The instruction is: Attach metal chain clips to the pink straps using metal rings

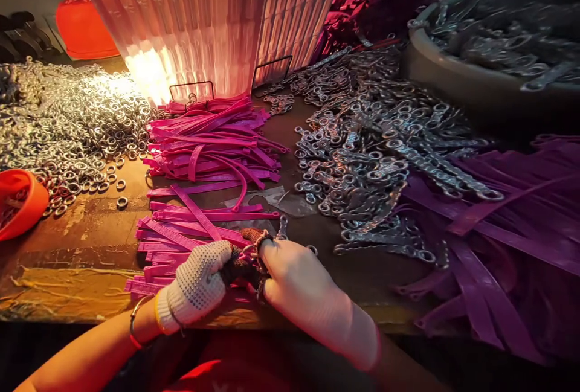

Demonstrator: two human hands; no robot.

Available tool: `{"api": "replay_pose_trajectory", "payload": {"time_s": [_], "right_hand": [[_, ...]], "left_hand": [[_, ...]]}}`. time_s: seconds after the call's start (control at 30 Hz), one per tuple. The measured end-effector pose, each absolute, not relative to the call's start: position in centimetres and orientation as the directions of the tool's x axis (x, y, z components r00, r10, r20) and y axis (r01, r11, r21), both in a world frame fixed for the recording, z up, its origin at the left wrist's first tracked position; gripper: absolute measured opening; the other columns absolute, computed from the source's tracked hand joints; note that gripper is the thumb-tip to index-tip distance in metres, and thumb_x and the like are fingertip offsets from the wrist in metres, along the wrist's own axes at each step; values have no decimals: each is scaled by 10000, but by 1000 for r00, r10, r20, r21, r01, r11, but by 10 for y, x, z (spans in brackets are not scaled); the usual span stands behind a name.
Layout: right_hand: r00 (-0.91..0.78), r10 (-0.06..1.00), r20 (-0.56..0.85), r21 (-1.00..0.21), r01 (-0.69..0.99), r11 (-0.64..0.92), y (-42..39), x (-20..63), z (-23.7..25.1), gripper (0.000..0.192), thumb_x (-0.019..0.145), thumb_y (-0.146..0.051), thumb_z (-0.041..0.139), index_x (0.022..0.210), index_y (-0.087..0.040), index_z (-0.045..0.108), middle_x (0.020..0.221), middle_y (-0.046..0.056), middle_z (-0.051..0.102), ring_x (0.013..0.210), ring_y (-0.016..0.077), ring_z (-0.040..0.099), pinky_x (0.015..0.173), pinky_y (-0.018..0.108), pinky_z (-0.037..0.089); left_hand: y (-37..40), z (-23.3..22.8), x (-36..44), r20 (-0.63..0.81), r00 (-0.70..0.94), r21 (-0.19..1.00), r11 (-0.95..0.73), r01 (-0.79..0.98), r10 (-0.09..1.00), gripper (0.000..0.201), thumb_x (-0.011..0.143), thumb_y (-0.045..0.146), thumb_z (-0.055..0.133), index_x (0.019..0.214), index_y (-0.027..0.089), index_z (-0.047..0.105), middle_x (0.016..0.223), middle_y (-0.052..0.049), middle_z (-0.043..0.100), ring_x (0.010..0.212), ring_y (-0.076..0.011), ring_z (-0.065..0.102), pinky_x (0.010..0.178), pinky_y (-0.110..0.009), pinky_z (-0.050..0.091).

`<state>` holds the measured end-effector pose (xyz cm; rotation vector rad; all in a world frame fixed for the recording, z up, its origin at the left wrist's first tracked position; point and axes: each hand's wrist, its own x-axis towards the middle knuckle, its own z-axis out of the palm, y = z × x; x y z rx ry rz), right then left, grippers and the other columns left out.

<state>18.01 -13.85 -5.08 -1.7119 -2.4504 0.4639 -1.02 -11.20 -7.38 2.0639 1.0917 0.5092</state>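
Note:
My left hand (199, 280), in a white dotted glove with dark fingertips, is closed near the table's front edge. Facing it, my right hand (301, 283) wears a smooth white glove with dark fingertips and is also closed. The fingertips meet around a small silver ring (248, 249) and the end of a pink strap, mostly covered by the fingers. Beneath and left of the hands lies a loose row of pink straps (165, 241). Just behind my right hand, a silver metal link (283, 227) pokes up; whether it is held I cannot tell.
A bundle of pink straps (212, 144) lies ahead. Metal rings (104, 132) are heaped left, beside an orange cup (34, 205). Twisted metal links (357, 162) spread right, below a large dark tub (453, 72). Purple straps (498, 247) overhang the right edge. A corrugated panel (203, 23) stands behind.

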Motion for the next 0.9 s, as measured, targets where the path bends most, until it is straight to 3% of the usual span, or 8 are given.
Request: {"api": "replay_pose_trajectory", "payload": {"time_s": [0.1, 0.33, 0.47, 0.57, 0.63, 0.73, 0.8, 0.9], "right_hand": [[-346, 917, -199, -198, 930, 308, -131, 177, -46, 213, 711, -72, 503, 866, -156, 622, 751, 96, 701, 672, 224, 636, 561, 317, 306], [-549, 833, -67, -71, 836, 545, -134, 179, -47, 47, 742, -152, 557, 775, -163, 589, 597, 83, 644, 512, 200, 566, 522, 332, 141], [-559, 828, -32, -79, 828, 556, -137, 189, -51, 13, 738, -190, 607, 741, -182, 596, 572, 50, 626, 493, 194, 532, 516, 335, 144], [-516, 856, 5, -66, 854, 515, -142, 204, -53, 47, 723, -159, 639, 711, -187, 603, 574, 40, 610, 531, 193, 533, 531, 335, 223], [-449, 893, 41, -23, 893, 450, -146, 213, -51, 84, 690, -103, 650, 692, -181, 618, 661, 71, 638, 635, 218, 566, 601, 343, 317], [-410, 904, 123, 26, 912, 410, -150, 208, -50, 79, 660, -101, 692, 712, -157, 671, 1069, 193, 672, 1035, 352, 555, 866, 467, 383], [-419, 899, 126, 13, 907, 421, -147, 189, -54, 138, 666, -180, 741, 795, -135, 719, 1274, 226, 602, 1206, 409, 450, 1005, 546, 311], [-393, 919, -14, -26, 919, 393, -136, 149, -68, 333, 624, -344, 806, 854, -110, 752, 1249, 254, 616, 1124, 413, 496, 999, 587, 320]], "left_hand": [[-118, -78, -11, 54, 538, 666, -432, 608, 841, 193, 900, 166, 469, 765, 161, 607, 696, -23, 626, 620, -136, 523, 606, -259, 386], [-111, -65, -10, 36, 655, 564, -556, 610, 755, 189, 625, 21, 468, 692, 172, 560, 683, -14, 627, 610, -139, 528, 566, -242, 343], [-102, -45, -14, -79, 699, 536, -561, 631, 711, 181, 681, 43, 504, 717, 197, 594, 698, -16, 648, 608, -153, 558, 552, -248, 359], [-93, -36, -40, -110, 630, 491, -509, 707, 768, 141, 822, 139, 537, 838, 209, 658, 752, -31, 682, 638, -166, 606, 581, -252, 420], [-86, -33, -61, -37, 557, 461, -481, 746, 830, 180, 908, 249, 532, 1005, 204, 677, 875, -58, 716, 748, -188, 658, 686, -278, 489], [-71, -34, -77, 108, 522, 399, -517, 757, 846, 288, 949, 321, 513, 1175, 190, 634, 1092, -97, 702, 959, -218, 665, 840, -327, 512], [-59, -38, -71, 111, 539, 333, -542, 772, 835, 254, 951, 276, 492, 1122, 172, 648, 1086, -104, 689, 966, -218, 653, 831, -328, 512], [-39, -48, -46, -32, 589, 181, -575, 798, 808, 174, 888, 192, 526, 974, 149, 671, 980, -108, 679, 902, -235, 633, 779, -345, 508]]}}
